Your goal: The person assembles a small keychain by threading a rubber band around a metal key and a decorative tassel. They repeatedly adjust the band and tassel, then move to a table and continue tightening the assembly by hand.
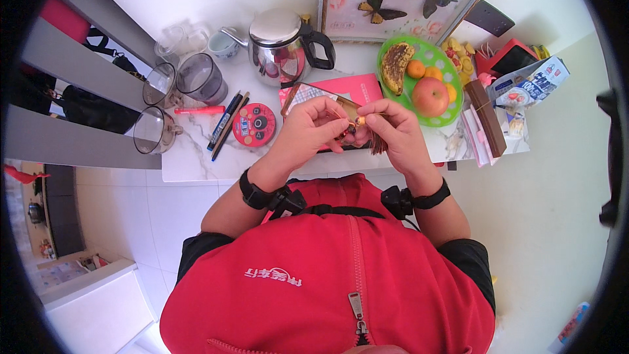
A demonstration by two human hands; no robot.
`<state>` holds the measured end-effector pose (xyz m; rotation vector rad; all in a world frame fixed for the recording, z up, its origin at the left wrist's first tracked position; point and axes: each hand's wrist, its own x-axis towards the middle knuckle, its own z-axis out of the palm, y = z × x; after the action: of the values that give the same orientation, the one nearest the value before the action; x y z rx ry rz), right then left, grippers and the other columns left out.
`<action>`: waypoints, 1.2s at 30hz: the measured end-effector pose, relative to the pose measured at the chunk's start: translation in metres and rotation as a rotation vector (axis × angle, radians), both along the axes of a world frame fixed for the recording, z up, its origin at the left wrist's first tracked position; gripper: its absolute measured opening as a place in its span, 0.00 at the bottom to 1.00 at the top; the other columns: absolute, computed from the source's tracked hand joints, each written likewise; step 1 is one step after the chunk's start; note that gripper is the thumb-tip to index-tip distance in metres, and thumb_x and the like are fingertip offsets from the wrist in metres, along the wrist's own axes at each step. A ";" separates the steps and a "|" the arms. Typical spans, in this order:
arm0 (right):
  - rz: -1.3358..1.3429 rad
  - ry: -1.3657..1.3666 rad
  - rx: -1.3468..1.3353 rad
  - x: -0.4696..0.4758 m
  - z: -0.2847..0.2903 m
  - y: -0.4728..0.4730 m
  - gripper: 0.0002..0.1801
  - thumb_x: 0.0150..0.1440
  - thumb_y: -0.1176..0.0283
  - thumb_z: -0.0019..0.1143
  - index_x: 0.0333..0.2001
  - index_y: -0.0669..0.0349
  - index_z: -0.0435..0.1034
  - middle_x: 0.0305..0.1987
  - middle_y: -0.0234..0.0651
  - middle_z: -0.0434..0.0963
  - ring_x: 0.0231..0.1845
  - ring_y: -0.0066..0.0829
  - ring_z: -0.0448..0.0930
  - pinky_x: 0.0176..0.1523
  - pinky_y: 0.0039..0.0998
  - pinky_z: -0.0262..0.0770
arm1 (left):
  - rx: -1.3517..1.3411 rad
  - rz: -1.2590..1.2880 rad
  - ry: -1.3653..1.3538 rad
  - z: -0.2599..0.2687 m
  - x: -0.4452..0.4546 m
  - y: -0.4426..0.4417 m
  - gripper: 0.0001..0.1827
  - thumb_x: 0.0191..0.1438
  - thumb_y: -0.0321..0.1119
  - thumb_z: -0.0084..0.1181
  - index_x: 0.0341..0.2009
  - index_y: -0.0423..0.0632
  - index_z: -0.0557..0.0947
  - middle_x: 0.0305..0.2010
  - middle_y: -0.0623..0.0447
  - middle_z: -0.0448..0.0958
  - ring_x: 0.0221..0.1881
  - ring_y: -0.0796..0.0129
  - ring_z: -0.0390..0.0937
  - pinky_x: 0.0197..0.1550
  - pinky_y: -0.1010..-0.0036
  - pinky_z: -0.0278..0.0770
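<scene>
My left hand (317, 130) and my right hand (395, 130) meet over the near edge of the marble-patterned table (196, 164). Between the fingertips of both is a small ornament with a yellow bead (360, 121), thin cord and dark beads. A dark red tassel (378, 143) hangs below my right fingers. My left fingers pinch the thin cord beside the bead; how far each grip reaches is partly hidden by the fingers. Under the hands lie a brown-rimmed tray (350, 108) and a pink booklet or box (368, 87), both partly covered.
A steel kettle (275, 54) stands behind, left of a green fruit plate (459, 103). Glass mugs (155, 130), pens (223, 120) and a round red device (254, 125) are at left. A framed butterfly picture (393, 29) leans on the wall. A brown box (485, 118) and packets sit at right.
</scene>
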<state>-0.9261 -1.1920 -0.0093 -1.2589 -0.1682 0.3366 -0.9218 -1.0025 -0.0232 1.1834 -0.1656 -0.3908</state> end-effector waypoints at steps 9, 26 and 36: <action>-0.041 -0.027 -0.129 -0.004 -0.004 0.001 0.08 0.57 0.74 0.49 0.40 0.64 0.69 0.32 0.31 0.76 0.31 0.17 0.77 0.34 0.17 0.73 | 0.067 0.034 -0.086 -0.007 -0.006 0.006 0.05 0.51 0.24 0.56 0.33 0.42 0.75 0.34 0.55 0.75 0.35 0.78 0.72 0.40 0.82 0.70; 0.025 0.039 0.053 -0.009 -0.003 0.057 0.06 0.56 0.77 0.48 0.38 0.67 0.66 0.34 0.37 0.75 0.31 0.24 0.78 0.36 0.21 0.76 | -0.130 0.040 -0.134 -0.011 -0.020 0.057 0.03 0.51 0.21 0.54 0.31 0.39 0.73 0.43 0.45 0.74 0.37 0.72 0.74 0.40 0.78 0.75; -0.066 0.145 0.113 -0.026 -0.007 0.120 0.06 0.57 0.77 0.48 0.37 0.68 0.65 0.34 0.40 0.74 0.30 0.27 0.79 0.34 0.22 0.78 | -0.103 0.074 -0.172 -0.010 -0.029 0.111 0.05 0.50 0.20 0.53 0.33 0.40 0.73 0.35 0.51 0.75 0.36 0.73 0.74 0.39 0.78 0.74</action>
<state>-0.9525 -1.0724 -0.0161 -1.1215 -0.0208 0.3554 -0.9504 -0.8911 -0.0333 1.1180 -0.2873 -0.2127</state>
